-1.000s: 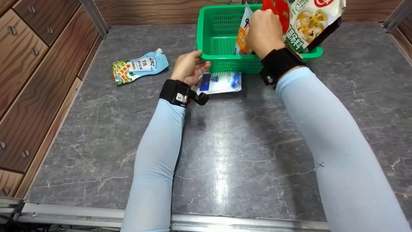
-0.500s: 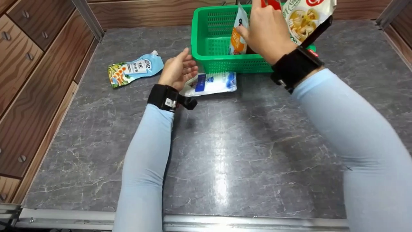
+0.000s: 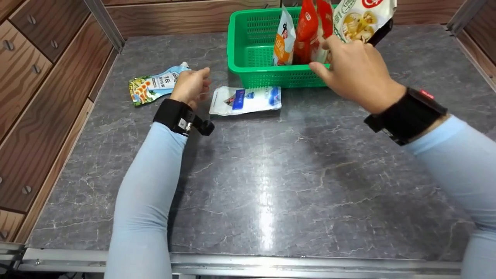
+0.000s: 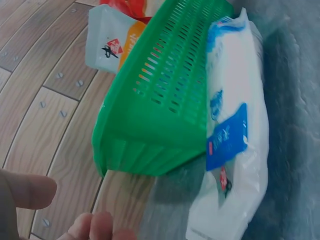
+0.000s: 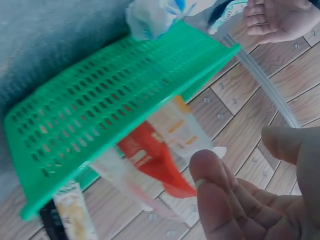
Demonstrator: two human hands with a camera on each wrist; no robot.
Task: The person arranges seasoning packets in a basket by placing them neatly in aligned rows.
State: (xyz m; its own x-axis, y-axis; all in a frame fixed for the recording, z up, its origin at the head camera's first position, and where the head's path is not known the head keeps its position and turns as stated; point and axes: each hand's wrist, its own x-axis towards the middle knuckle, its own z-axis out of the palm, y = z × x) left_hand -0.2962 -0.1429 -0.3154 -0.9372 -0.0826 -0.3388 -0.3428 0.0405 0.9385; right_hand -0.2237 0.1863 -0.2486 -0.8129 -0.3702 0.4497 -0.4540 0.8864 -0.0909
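My left hand (image 3: pixel 192 87) is over the spout end of a blue Heinz sauce pouch (image 3: pixel 151 89) lying on the table, covering part of it; its thumb and fingers (image 4: pixel 100 225) hold nothing. To its right lies a white flat pouch with a blue label (image 3: pixel 252 102), in front of the green basket (image 3: pixel 271 79). My right hand (image 3: pixel 356 69) hovers at the basket's front right, thumb and fingers apart, nothing between them. Standing inside the basket are an orange-and-white bag (image 3: pixel 285 40), red bags (image 3: pixel 305 37) and a cream soup-seasoning packet (image 3: pixel 360 23).
A dark slim item (image 3: pixel 381 33) leans behind the cream packet at the basket's right end. Wood-patterned panels (image 3: pixel 193 19) border the grey marbled table (image 3: pixel 240 174) at the back and left. A metal rail (image 3: pixel 232 259) runs along the front edge.
My left hand has left the basket's left corner and moved left to the Heinz pouch. The right hand has come off the red bags, back toward me and to the right.
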